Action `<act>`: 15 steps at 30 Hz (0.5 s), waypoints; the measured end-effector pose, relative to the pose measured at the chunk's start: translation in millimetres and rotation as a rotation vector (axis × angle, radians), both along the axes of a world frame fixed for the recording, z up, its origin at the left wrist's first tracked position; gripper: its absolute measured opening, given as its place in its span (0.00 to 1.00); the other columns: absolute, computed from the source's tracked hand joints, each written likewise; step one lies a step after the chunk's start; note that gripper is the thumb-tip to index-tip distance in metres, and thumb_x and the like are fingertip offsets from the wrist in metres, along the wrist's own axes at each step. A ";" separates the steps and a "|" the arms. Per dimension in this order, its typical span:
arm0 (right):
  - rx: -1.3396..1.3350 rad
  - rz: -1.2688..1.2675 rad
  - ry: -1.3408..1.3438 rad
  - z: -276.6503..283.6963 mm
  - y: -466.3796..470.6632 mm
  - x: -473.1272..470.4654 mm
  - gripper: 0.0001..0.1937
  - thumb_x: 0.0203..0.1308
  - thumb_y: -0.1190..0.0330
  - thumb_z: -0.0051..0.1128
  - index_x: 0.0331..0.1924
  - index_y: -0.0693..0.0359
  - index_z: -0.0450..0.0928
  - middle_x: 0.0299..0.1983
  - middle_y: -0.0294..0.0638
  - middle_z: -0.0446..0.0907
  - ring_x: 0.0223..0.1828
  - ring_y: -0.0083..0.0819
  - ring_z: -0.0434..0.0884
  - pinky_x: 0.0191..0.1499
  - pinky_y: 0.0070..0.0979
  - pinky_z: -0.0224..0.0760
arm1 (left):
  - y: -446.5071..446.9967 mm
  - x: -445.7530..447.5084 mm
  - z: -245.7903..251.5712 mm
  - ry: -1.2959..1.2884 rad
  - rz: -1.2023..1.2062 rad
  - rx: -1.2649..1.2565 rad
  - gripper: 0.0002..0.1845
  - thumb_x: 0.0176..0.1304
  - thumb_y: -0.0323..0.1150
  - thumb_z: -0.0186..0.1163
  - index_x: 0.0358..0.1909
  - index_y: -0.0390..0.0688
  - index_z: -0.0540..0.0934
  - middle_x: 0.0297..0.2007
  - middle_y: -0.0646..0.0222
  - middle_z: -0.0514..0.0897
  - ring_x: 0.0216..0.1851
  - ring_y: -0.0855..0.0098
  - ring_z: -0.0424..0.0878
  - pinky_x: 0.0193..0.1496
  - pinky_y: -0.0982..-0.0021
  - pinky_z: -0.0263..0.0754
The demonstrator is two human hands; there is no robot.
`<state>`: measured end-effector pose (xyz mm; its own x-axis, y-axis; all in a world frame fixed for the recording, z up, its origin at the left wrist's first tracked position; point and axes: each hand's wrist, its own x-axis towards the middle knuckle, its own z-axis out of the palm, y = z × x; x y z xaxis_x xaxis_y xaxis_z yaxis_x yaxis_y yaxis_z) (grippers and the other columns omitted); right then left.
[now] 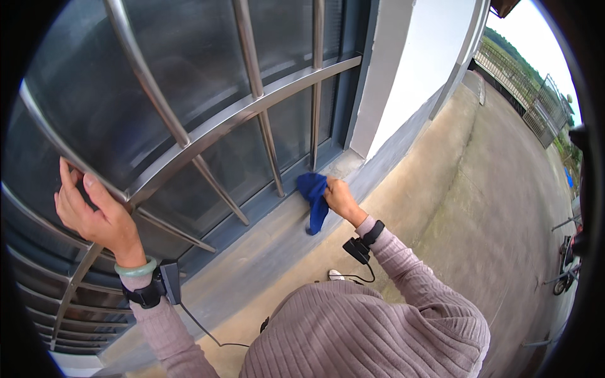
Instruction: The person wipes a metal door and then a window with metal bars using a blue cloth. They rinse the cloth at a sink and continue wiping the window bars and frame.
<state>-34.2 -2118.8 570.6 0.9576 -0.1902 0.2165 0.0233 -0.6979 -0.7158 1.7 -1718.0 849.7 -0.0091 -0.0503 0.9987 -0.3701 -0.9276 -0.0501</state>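
Note:
A blue cloth (313,193) is bunched in my right hand (339,194), and its loose end hangs down over the outer edge of the window sill (264,231). The cloth is at the sill near the foot of a vertical bar (315,123). My left hand (97,212) is raised at the stainless-steel window grille, fingers apart and holding nothing. Its fingertips are close to a vertical bar (52,132), beside the flat crossbar (217,125); whether they touch the bar I cannot tell. Dark window glass (189,52) lies behind the grille.
A white wall (425,56) borders the window on the right. Concrete ground (491,208) runs along it towards a metal fence and gate (546,113). Black devices (358,249) with cables are strapped to both wrists. At the far right rim is a partly visible wheeled vehicle (562,279).

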 end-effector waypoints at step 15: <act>0.090 0.274 0.106 2.9 46.6 -4.5 0.10 0.55 0.77 0.49 0.36 0.71 0.81 0.39 0.58 0.82 0.39 0.56 0.82 0.47 0.39 0.76 | -4.6 -0.6 0.5 -0.023 0.028 0.015 0.20 0.74 0.36 0.54 0.63 0.42 0.79 0.42 0.67 0.85 0.50 0.62 0.77 0.68 0.54 0.58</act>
